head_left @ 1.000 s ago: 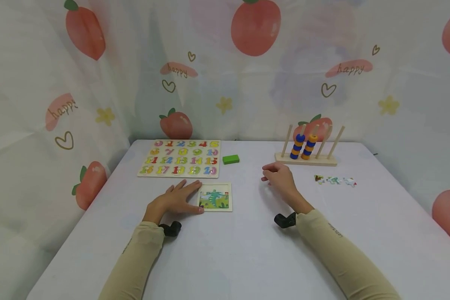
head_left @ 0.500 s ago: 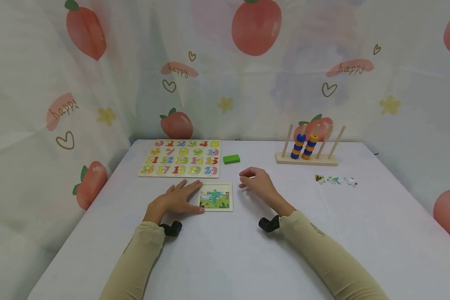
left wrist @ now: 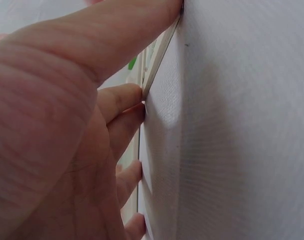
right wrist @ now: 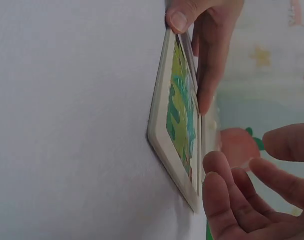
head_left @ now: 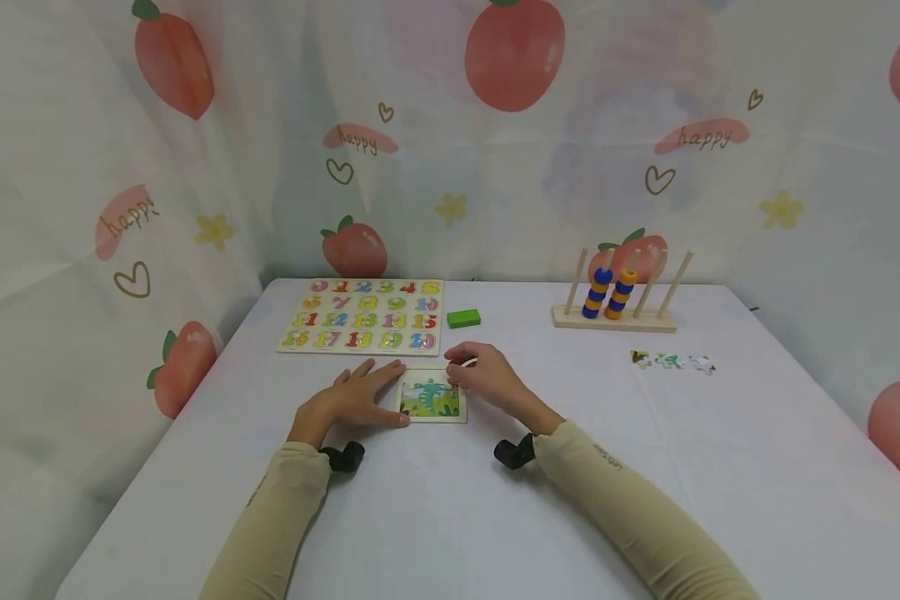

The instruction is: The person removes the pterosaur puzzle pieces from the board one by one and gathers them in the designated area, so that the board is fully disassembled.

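A small framed jigsaw puzzle (head_left: 429,398) with a green dinosaur lies flat on the table. My left hand (head_left: 352,400) rests at its left side, fingers spread, thumb at the lower left corner and index fingertip at the upper left one. In the left wrist view the thumb and fingertips (left wrist: 134,92) touch the frame's edge. My right hand (head_left: 487,375) is over the puzzle's upper right corner. In the right wrist view its fingers (right wrist: 222,200) are loosely bent and apart, with nothing seen between them, close to the frame (right wrist: 157,132). Its fingers hide that corner in the head view.
Several puzzle pieces (head_left: 671,361) lie in a row at the right. Behind them stands a wooden peg rack (head_left: 615,318) with blue and orange beads. A number board (head_left: 360,317) lies at the back left, with a green block (head_left: 463,318) beside it.
My right hand has moved left across the table, from in front of the peg rack to the puzzle's upper right corner. My left hand has stayed in place.
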A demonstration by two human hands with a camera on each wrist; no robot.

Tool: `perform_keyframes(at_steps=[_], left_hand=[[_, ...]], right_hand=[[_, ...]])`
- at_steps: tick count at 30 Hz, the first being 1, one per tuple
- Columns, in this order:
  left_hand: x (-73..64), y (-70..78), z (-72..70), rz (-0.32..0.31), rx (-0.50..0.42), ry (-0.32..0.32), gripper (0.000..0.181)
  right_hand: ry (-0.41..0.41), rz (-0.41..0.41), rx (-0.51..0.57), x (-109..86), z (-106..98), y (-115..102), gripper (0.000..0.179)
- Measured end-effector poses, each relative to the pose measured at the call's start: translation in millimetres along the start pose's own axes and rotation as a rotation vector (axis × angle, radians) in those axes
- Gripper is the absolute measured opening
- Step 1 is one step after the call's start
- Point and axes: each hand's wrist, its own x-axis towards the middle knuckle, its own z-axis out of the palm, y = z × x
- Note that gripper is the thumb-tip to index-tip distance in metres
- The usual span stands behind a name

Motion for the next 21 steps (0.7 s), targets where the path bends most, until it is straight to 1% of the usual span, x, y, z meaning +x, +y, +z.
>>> perform_keyframes(at_steps=[6,14,17,21], left_hand=[[1.4,0.3,1.0,-0.013,0.0,-0.002,0.102],[1.6,-0.1,1.2,-0.003,-0.005,-0.013,0.102],[0.6,0.1,0.6,-0.005,-0.002,-0.011,0.102],[-0.9,1.1,-0.5,-0.013,-0.002,-0.006,0.102]], right_hand=[[-0.067,-0.059,-0.075,1.8,8.2,-8.3,0.036],[-0.156,-0.14,-0.195,6.7,17.4,-13.6,0.034],[-0.185,-0.158,-0.221,8.9,19.7,-14.6,0.033],[-0.203,-0.169,-0.269,11.3,22.2,-16.6,0.033]])
